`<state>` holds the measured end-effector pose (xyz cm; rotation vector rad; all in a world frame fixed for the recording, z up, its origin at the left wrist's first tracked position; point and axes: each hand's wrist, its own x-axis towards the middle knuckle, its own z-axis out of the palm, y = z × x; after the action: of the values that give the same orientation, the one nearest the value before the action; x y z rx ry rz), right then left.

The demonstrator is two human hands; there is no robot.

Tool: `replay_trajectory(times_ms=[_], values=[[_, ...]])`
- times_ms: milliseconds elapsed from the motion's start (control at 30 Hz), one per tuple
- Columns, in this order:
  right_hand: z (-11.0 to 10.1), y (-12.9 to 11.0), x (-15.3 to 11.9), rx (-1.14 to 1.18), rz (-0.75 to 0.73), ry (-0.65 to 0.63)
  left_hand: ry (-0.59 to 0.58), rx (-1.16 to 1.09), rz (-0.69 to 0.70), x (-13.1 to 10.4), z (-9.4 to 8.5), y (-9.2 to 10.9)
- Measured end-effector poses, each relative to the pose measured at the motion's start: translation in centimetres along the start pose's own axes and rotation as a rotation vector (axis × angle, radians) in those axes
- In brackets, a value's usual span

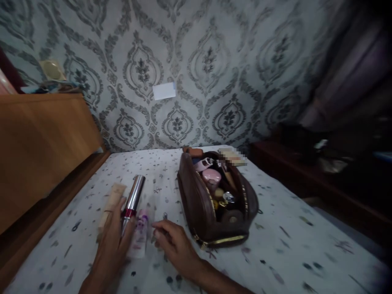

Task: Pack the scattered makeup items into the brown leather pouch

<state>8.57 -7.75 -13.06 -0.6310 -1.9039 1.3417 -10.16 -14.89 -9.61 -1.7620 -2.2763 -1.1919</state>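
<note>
My left hand (113, 239) is closed on a silver cosmetic tube (134, 194) with a dark red band, which points away from me. Just left of that hand lies a beige squeeze tube (112, 202), partly covered by the fingers. A clear bottle with purple print (140, 237) lies between my hands on the bedsheet. My right hand (177, 247) is beside it with curled fingers, thumb and index tip close together and nothing visible in them. To its right sits an unzipped brown makeup bag (196, 204), holding a pink rounded case (211, 177) and several other cosmetics.
A brown item (193, 152) and a blurred-out flat packet (234, 157) lie behind the bag. The patterned sheet (275, 245) covers the surface. A wooden headboard or cabinet (45, 143) borders the left, patterned wallpaper (208, 61) the back, dark furniture (275, 163) the right.
</note>
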Motion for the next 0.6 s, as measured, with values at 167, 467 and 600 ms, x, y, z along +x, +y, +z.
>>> replay_trajectory(times_ms=[167, 467, 600], values=[[-0.5, -1.2, 0.1, 0.321, 0.09, -0.097, 0.004, -0.258, -0.135, -2.0, 3.3, 3.6], [-0.5, -1.8, 0.3, 0.674, 0.048, -0.007, 0.013, -0.465, -0.226, -2.5, 6.1, 5.4], [-0.3, -1.5, 0.8, 0.72, 0.121, 0.06, 0.017, -0.561, -0.249, -1.4, 5.6, 5.2]])
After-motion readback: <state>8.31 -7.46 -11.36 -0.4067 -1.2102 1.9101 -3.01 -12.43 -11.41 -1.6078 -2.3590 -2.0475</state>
